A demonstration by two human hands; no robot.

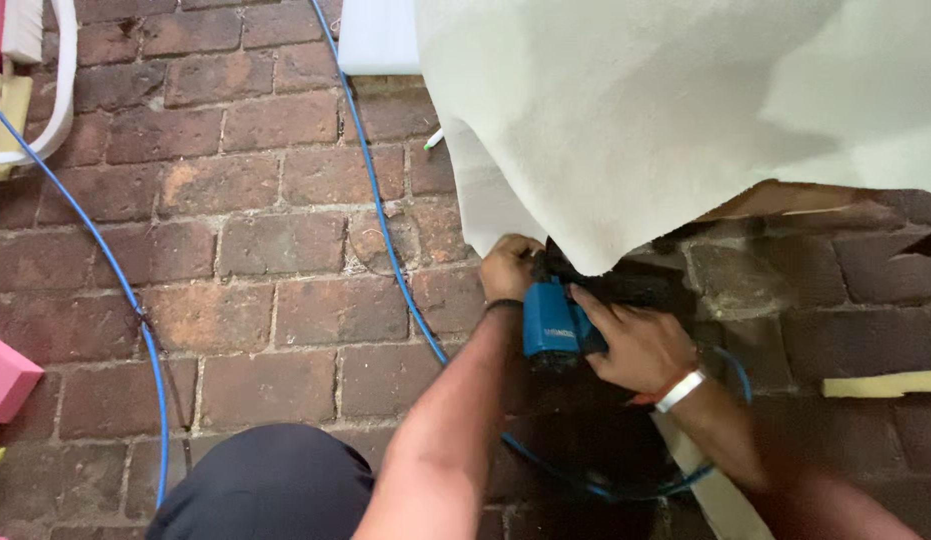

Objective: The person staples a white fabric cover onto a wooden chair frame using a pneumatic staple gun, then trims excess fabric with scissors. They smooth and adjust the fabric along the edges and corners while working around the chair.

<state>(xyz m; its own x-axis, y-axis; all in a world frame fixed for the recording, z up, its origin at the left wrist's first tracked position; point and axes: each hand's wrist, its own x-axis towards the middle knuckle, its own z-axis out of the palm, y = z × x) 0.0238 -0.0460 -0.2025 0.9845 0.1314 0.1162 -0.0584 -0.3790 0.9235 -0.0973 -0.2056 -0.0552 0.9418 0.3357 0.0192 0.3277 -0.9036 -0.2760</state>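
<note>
Now the right hand (635,345) is gripping a blue stapler (551,325) under the hanging cream cloth (625,130), nose pointing far, while the left hand (507,268) is pinching the cloth's edge just left of it.

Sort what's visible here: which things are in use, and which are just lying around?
In use: left hand at the cream fabric edge; right hand on the blue power tool; blue hose.

Lying about: pink foam block, yellow foam strip, brick floor.

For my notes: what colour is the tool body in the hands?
Blue tool body, head view.
</note>
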